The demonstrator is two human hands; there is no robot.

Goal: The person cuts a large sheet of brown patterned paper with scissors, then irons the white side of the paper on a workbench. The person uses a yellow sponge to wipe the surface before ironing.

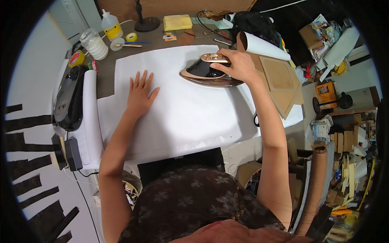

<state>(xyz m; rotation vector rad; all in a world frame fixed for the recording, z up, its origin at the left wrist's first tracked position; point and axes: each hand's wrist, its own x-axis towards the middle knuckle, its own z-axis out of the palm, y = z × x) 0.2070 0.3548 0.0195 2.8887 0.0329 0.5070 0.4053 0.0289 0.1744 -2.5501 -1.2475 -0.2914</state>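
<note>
A large white sheet covers much of the table in front of me; I cannot tell whether it is paper or cloth. My left hand lies flat on its left part, fingers spread, holding nothing. On the right, my right hand grips the handle of a black and copper-coloured clothes iron. The iron's tip points left, and its soleplate is hidden against or just over the sheet. A pair of scissors, of which one black handle shows, lies beside my right forearm.
Brown boards and a rolled white sheet lie at the right. Along the back stand a plastic bottle, a clear jar, a yellow sponge block and a black stand base. A black appliance sits left beside a white roll.
</note>
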